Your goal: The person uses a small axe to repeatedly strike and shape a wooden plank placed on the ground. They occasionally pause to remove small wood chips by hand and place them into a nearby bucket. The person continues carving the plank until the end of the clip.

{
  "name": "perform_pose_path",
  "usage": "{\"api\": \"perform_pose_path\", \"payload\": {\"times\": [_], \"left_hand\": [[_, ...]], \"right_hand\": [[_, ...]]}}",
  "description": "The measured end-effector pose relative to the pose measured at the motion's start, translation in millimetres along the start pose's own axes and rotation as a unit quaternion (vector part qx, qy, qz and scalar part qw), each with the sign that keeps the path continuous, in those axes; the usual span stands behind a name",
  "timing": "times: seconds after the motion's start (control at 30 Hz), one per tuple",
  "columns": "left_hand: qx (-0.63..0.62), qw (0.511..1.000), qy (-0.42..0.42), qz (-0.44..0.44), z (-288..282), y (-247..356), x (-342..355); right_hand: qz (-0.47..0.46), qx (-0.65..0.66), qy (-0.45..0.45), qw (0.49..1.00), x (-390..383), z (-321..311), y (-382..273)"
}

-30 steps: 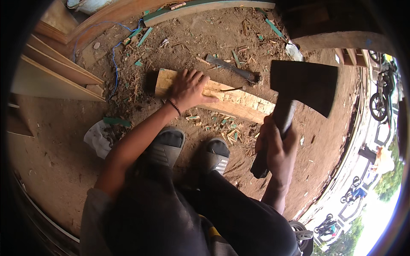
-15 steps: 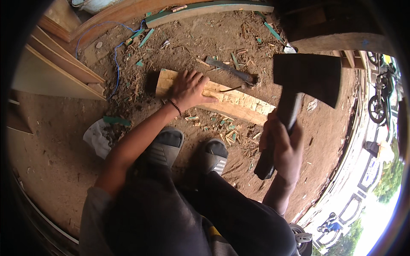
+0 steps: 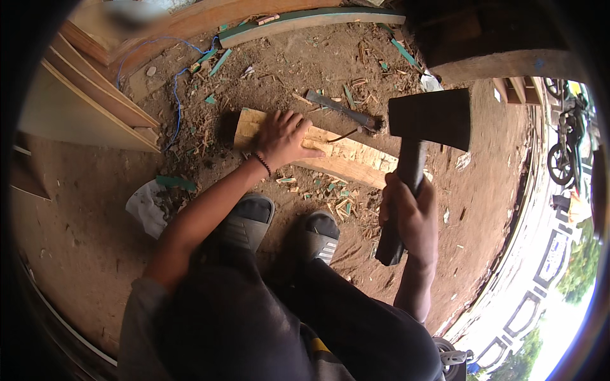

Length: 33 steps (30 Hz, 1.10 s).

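Note:
A length of pale timber (image 3: 359, 156) lies on the dirt ground before my feet, its upper face rough with chop marks. My left hand (image 3: 286, 138) grips its left part, fingers over the far edge and thumb along the top. In my right hand (image 3: 412, 217) is a hatchet (image 3: 429, 119), its broad dark head raised above the timber's right end. The fingers are wrapped round its dark handle, and the head hides part of the ground behind. Just beyond the timber lies a dark, tapered flat tool (image 3: 340, 109); a thin bent rod stretches from its thick end over the timber.
Wood chips (image 3: 340, 197) are scattered around the timber and my sandalled feet (image 3: 249, 222). A green-edged plank (image 3: 311, 24) lies at the far side. Leaning boards (image 3: 95, 105), a blue cord (image 3: 177, 101) and a white plastic bag (image 3: 147, 206) are on the left. Motorcycles (image 3: 567, 146) stand at far right.
My right hand and the hatchet have moved left, and the hatchet head is turned more level. My left hand stays on the timber.

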State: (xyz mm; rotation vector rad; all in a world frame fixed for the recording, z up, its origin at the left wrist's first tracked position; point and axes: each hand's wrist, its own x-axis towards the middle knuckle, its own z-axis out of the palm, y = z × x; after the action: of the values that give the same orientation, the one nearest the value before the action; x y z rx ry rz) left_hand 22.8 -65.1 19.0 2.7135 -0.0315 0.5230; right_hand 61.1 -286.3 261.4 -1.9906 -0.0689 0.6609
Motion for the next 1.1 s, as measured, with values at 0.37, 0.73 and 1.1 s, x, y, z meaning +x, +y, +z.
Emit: {"api": "perform_pose_path", "payload": {"times": [0.37,0.73,1.1], "left_hand": [[0.008,1.000,-0.002,0.007,1.1,-1.2,-0.1],[0.007,1.000,-0.005,0.010,3.4,-1.5,0.2],[-0.042,0.999,-0.010,-0.014,-0.2,-0.7,-3.6]], "right_hand": [[0.112,-0.095,-0.056,0.988,14.7,25.9,-4.6],[-0.105,0.014,0.019,0.994,15.4,2.3,-43.4],[0.112,-0.120,-0.223,0.961,31.0,15.6,90.9]]}}
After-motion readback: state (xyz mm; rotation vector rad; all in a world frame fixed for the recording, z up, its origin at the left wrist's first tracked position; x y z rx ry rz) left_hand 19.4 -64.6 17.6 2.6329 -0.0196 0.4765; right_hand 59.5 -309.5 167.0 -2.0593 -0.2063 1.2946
